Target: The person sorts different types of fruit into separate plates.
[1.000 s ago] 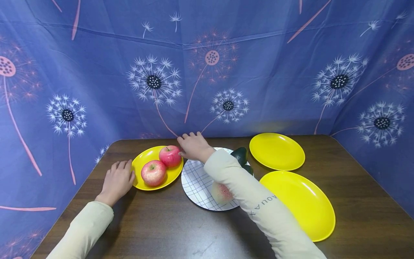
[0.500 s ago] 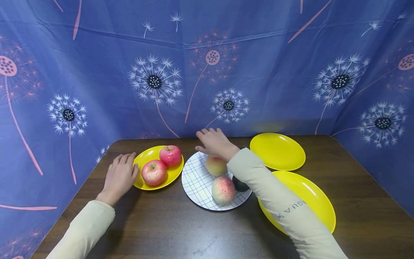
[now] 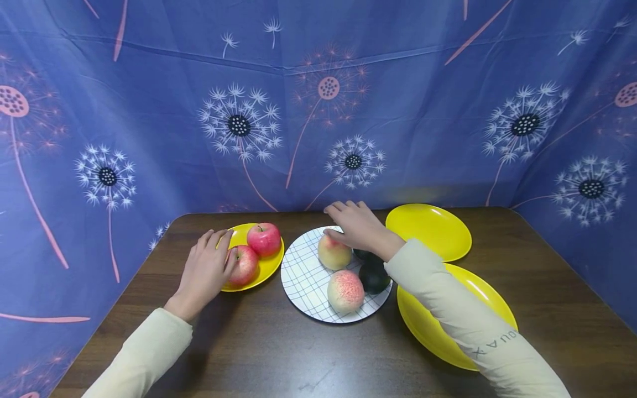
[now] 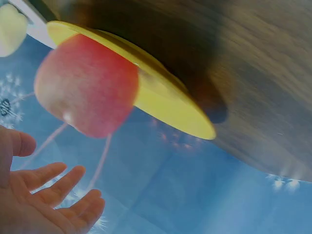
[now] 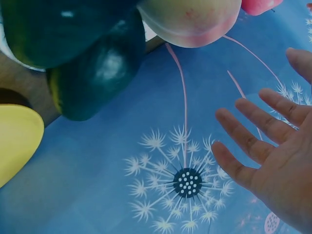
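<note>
My left hand (image 3: 203, 272) hovers at the left yellow plate (image 3: 272, 267), its fingers overlapping the nearer apple (image 3: 246, 265) in the head view. In the left wrist view that hand (image 4: 53, 202) has spread, loosely bent fingers and holds nothing, with a red apple (image 4: 90, 87) in front of it. A second apple (image 3: 264, 239) sits behind the first. Over the white grid-patterned plate (image 3: 301, 276), my right hand (image 3: 360, 228) hangs with relaxed fingers and nothing in them. Below it are two peaches (image 3: 334, 253) and two glossy dark green fruits (image 5: 100, 73), partly hidden by the hand and arm.
Two bare yellow plates stand on the right, one at the back (image 3: 428, 232) and one nearer (image 3: 428, 326), partly under the right sleeve (image 3: 458, 304). Around the brown wooden table (image 3: 278, 354) hangs a blue dandelion-print cloth (image 3: 423, 110).
My right hand has moved right, from beside the rear apple to over the white plate, uncovering the peaches. The left hand has moved right, from the yellow plate's edge to over the nearer apple.
</note>
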`<state>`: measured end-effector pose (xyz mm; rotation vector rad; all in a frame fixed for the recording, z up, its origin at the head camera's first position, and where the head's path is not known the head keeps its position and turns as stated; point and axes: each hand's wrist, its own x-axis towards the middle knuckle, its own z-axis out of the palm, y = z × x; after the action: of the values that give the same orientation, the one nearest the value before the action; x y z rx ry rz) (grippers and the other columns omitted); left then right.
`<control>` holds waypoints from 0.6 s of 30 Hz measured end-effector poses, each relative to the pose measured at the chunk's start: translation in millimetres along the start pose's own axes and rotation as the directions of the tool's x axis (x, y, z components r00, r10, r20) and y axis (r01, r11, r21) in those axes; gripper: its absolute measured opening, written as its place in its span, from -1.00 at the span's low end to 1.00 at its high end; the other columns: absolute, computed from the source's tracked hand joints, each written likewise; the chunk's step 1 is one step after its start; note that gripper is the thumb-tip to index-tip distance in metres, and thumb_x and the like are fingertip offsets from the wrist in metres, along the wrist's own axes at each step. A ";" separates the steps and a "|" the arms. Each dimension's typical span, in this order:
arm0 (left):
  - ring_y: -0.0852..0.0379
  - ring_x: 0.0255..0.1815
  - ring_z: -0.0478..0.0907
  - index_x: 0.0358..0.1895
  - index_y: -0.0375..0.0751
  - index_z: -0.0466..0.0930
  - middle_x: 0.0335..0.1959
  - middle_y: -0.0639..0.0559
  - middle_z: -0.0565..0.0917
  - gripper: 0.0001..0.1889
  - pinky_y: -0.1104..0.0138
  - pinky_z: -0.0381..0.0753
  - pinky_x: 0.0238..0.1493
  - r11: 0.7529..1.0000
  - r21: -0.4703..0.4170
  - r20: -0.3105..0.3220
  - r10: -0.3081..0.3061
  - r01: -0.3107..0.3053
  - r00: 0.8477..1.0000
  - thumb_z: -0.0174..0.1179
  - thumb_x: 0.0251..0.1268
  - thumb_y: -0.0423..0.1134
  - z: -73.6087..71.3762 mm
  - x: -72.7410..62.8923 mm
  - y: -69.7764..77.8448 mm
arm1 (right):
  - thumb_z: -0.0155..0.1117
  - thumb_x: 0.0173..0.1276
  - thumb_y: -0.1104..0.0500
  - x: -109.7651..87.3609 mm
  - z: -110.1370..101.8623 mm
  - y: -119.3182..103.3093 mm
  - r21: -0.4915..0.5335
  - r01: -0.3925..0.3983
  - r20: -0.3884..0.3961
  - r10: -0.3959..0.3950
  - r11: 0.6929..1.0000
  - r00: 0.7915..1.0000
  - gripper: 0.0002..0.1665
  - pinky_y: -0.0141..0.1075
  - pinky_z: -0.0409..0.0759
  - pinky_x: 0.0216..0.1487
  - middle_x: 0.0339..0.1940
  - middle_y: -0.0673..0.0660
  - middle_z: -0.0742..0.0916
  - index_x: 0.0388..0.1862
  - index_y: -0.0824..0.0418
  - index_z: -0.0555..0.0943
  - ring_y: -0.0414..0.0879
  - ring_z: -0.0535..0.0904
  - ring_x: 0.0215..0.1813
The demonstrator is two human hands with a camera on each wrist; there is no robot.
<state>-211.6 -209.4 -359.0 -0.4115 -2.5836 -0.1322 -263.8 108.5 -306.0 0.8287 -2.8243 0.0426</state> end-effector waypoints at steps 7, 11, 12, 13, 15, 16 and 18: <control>-0.28 0.17 0.34 0.16 -0.29 0.41 0.08 -0.24 0.51 -0.51 -0.11 0.37 0.13 0.999 -0.005 0.021 0.054 -0.054 0.998 0.11 0.19 -0.12 -0.6 2.5 24.6 | 0.16 0.25 -0.07 -24.1 2.8 3.6 0.008 0.050 -0.083 -0.049 0.999 0.995 -0.48 0.00 0.42 0.10 0.09 0.12 0.59 0.13 0.15 0.47 0.08 0.49 0.07; -0.26 0.17 0.36 0.17 -0.27 0.40 0.09 -0.21 0.52 -0.50 -0.08 0.40 0.13 0.996 -0.007 0.048 0.084 -0.084 0.995 0.12 0.18 -0.10 1.5 2.9 38.9 | 0.16 0.24 -0.08 -36.4 5.3 5.2 -0.005 0.074 -0.116 -0.075 0.997 0.990 -0.49 -0.02 0.43 0.08 0.08 0.11 0.59 0.11 0.14 0.48 0.07 0.50 0.06; -0.25 0.16 0.36 0.17 -0.26 0.39 0.09 -0.20 0.52 -0.49 -0.07 0.41 0.11 0.996 -0.005 0.057 0.089 -0.089 0.994 0.13 0.17 -0.10 2.4 2.6 42.1 | 0.17 0.24 -0.09 -39.6 6.0 5.5 -0.008 0.077 -0.117 -0.077 0.997 0.990 -0.48 -0.03 0.44 0.08 0.08 0.11 0.59 0.11 0.14 0.48 0.07 0.50 0.06; -0.24 0.15 0.37 0.18 -0.24 0.39 0.09 -0.19 0.51 -0.48 -0.07 0.42 0.10 0.996 -0.001 0.065 0.094 -0.094 0.993 0.14 0.16 -0.09 3.3 2.1 45.3 | 0.17 0.24 -0.10 -42.9 6.9 5.9 -0.013 0.083 -0.120 -0.084 0.996 0.989 -0.48 -0.04 0.44 0.08 0.08 0.11 0.59 0.11 0.14 0.48 0.07 0.50 0.06; -0.22 0.15 0.37 0.18 -0.23 0.39 0.10 -0.18 0.51 -0.46 -0.05 0.43 0.10 0.994 -0.002 0.081 0.106 -0.106 0.991 0.17 0.14 -0.08 6.1 1.2 51.2 | 0.20 0.22 -0.11 -49.2 8.6 6.2 -0.020 0.095 -0.126 -0.097 0.995 0.987 -0.45 -0.04 0.46 0.06 0.08 0.12 0.59 0.11 0.15 0.48 0.07 0.51 0.05; -0.20 0.15 0.38 0.18 -0.22 0.39 0.10 -0.17 0.51 -0.46 -0.05 0.43 0.11 0.994 -0.001 0.089 0.110 -0.110 0.990 0.18 0.13 -0.07 7.7 0.3 54.1 | 0.21 0.20 -0.11 -52.4 9.8 6.2 -0.025 0.103 -0.130 -0.105 0.994 0.986 -0.43 -0.04 0.47 0.04 0.08 0.13 0.59 0.11 0.16 0.48 0.07 0.51 0.04; -0.16 0.13 0.39 0.18 -0.19 0.40 0.09 -0.15 0.52 -0.45 -0.03 0.43 0.12 0.993 -0.005 0.097 0.122 -0.122 0.988 0.20 0.11 -0.07 10.6 -1.3 59.7 | 0.24 0.18 -0.11 -58.1 11.6 5.7 -0.026 0.120 -0.142 -0.122 0.992 0.982 -0.42 -0.04 0.47 0.02 0.08 0.13 0.59 0.11 0.16 0.48 0.07 0.52 0.03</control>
<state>-196.8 -151.2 -367.9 -0.5876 -2.6451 -0.0700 -221.2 143.2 -328.6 0.9518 -2.6316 0.0574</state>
